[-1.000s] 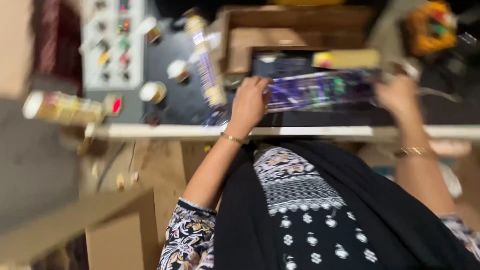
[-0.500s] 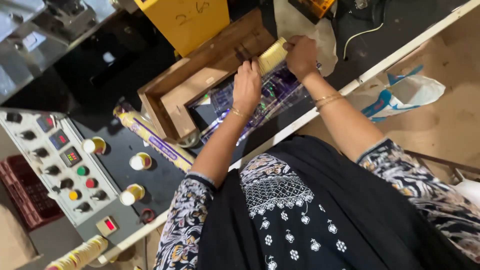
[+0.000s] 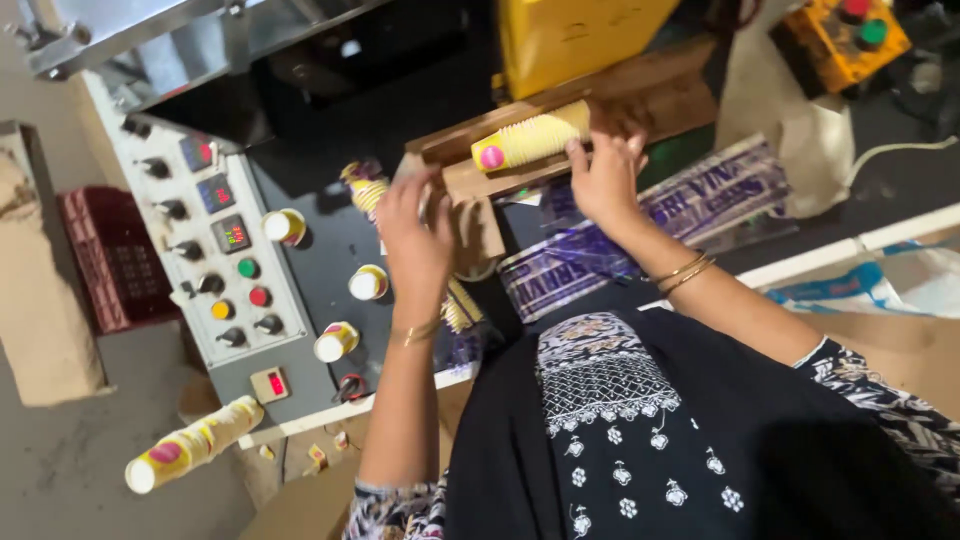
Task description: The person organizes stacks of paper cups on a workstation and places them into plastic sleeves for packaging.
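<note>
Resting fingers of right hand (image 3: 603, 176) on nested yellow paper cup stack (image 3: 532, 138) lying in wooden tray (image 3: 640, 95); left hand (image 3: 415, 232) open, empty. Probably light, crushable; best held around the middle.

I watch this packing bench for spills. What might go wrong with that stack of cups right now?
The right hand touches only one end of the yellow cup stack lying in the wooden tray, so it may sag or separate. Loose cups standing near the control panel could be knocked by the left hand.
</note>
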